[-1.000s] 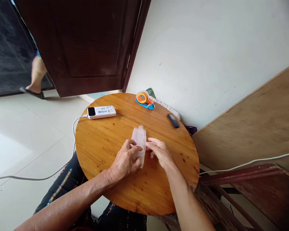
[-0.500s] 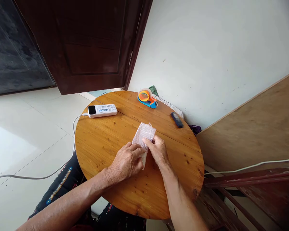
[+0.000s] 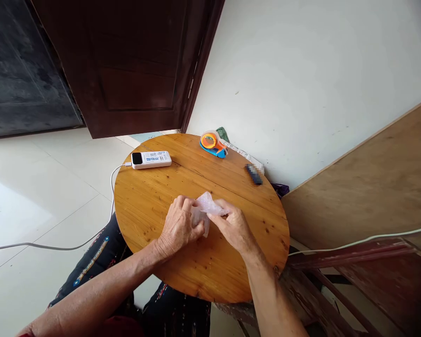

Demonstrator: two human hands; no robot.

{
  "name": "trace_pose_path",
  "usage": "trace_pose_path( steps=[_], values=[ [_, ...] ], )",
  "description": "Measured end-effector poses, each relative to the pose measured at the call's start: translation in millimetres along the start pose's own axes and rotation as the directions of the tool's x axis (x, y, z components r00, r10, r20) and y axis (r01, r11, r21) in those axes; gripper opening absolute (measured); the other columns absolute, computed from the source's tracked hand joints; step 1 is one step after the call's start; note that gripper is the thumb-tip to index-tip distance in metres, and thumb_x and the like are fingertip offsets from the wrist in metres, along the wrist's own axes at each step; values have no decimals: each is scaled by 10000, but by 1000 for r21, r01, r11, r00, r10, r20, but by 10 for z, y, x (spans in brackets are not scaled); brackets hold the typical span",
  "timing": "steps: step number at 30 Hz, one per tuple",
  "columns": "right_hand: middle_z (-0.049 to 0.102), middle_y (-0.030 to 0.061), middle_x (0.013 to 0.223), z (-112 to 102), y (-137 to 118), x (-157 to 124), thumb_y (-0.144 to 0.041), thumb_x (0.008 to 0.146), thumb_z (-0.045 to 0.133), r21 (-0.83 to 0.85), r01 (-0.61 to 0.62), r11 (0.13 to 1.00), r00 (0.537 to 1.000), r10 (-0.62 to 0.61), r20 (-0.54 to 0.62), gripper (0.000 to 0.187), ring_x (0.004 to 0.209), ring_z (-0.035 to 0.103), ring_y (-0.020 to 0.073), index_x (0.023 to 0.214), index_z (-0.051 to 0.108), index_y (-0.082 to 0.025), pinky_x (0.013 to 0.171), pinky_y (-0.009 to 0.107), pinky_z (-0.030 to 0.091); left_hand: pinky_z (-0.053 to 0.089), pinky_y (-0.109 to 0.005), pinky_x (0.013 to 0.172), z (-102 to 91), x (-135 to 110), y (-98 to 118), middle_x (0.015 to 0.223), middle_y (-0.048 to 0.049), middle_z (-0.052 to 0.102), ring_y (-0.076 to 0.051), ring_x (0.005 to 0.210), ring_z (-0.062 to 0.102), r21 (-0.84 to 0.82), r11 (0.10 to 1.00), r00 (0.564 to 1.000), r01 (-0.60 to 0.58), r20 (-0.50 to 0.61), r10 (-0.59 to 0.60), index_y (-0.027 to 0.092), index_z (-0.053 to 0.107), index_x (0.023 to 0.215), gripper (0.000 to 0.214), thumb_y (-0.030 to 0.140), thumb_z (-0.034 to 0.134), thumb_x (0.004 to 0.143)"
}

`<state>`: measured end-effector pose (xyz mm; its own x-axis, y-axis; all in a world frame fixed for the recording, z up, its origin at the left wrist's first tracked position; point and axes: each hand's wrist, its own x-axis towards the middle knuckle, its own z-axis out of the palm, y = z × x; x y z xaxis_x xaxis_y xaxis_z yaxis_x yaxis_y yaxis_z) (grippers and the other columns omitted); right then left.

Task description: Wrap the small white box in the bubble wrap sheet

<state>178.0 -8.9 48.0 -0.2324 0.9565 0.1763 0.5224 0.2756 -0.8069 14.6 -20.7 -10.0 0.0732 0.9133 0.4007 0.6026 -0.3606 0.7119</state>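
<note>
A small sheet of bubble wrap [image 3: 207,204], whitish and see-through, is bent between my two hands over the middle of the round table. My left hand [image 3: 183,220] is closed on its left side, fingers curled. On its right edge my right hand [image 3: 233,224] pinches the wrap between thumb and fingers. Part of the wrap is covered by my fingers, and whether anything lies inside it I cannot tell.
On the wooden table [image 3: 154,201] lie a white power bank [image 3: 151,160] with a cable [image 3: 112,187] at the left, an orange and blue tape dispenser [image 3: 213,144] at the back, and a dark, blurred-out object [image 3: 253,174] at the right. A wall [image 3: 284,93] stands behind.
The bubble wrap lay fairly flat before; now its upper part is folded over and bent toward my right hand. My left hand has shifted slightly up and left.
</note>
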Motion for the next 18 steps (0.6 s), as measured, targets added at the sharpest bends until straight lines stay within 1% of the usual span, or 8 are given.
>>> trace_pose_path(
  steps=[2, 4, 7, 9, 11, 13, 16, 18],
  values=[
    [661, 6, 782, 29, -17, -117, -227, 843, 572, -100, 67, 993, 997, -69, -17, 82, 721, 597, 151, 810, 638, -193, 683, 244, 466, 483, -489, 961, -6, 0, -25, 1166, -135, 538, -303, 1097, 535, -53, 998, 999, 19, -27, -21, 146, 546, 1193, 542, 283, 701, 692],
    [683, 34, 877, 82, -2, -232, -188, 863, 555, -177, 158, 971, 985, -167, -39, 86, 821, 634, 168, 832, 633, -203, 762, 260, 487, 450, -491, 1029, -5, 13, -47, 1327, -162, 479, -314, 1219, 497, -141, 990, 1000, -2, -1, 1, 165, 504, 1288, 632, 295, 720, 708],
    [690, 74, 1059, 163, 58, -391, -140, 862, 546, -269, 263, 926, 955, -290, -63, 146, 1016, 649, 205, 935, 643, -221, 903, 307, 499, 461, -438, 1033, -12, 47, -62, 1405, -153, 467, -289, 1264, 507, -280, 960, 994, -12, 99, 41, 192, 591, 1172, 415, 267, 686, 775],
    [669, 96, 1169, 208, 117, -480, -171, 840, 611, -308, 285, 908, 946, -317, -59, 212, 1122, 629, 235, 1044, 630, -226, 973, 348, 496, 489, -403, 994, -48, 65, -66, 1277, -126, 584, -256, 1176, 579, -340, 940, 983, 15, 177, 48, 189, 636, 1009, 200, 220, 634, 812],
    [643, 117, 1241, 252, 187, -540, -188, 805, 667, -340, 297, 892, 939, -337, -63, 336, 1195, 600, 260, 1133, 600, -220, 1023, 390, 485, 504, -382, 970, -124, 68, -79, 1141, -98, 655, -223, 1077, 629, -379, 925, 964, 25, 253, 78, 183, 643, 963, 153, 169, 587, 822],
    [639, 122, 1254, 297, 257, -559, -139, 805, 628, -372, 311, 875, 926, -367, -90, 371, 1217, 591, 259, 1166, 587, -218, 1038, 409, 481, 491, -381, 1001, -226, 54, -103, 1169, -99, 656, -219, 1102, 625, -400, 916, 935, -18, 318, 157, 177, 642, 1055, 273, 130, 582, 793],
    [664, 104, 1201, 341, 309, -504, -64, 820, 506, -360, 303, 882, 911, -379, -161, 354, 1182, 612, 233, 1112, 616, -231, 1025, 403, 490, 406, -419, 1110, -352, 29, -136, 1343, -108, 583, -247, 1320, 491, -365, 922, 872, -130, 401, 282, 203, 573, 1272, 543, 96, 611, 742],
    [686, 92, 1138, 331, 289, -435, -91, 821, 512, -286, 271, 919, 920, -335, -205, 289, 1117, 640, 226, 1034, 643, -234, 997, 392, 505, 412, -395, 1098, -381, 38, -137, 1351, -96, 578, -223, 1289, 516, -335, 933, 884, -133, 386, 265, 216, 561, 1301, 539, 97, 570, 776]
  ],
)
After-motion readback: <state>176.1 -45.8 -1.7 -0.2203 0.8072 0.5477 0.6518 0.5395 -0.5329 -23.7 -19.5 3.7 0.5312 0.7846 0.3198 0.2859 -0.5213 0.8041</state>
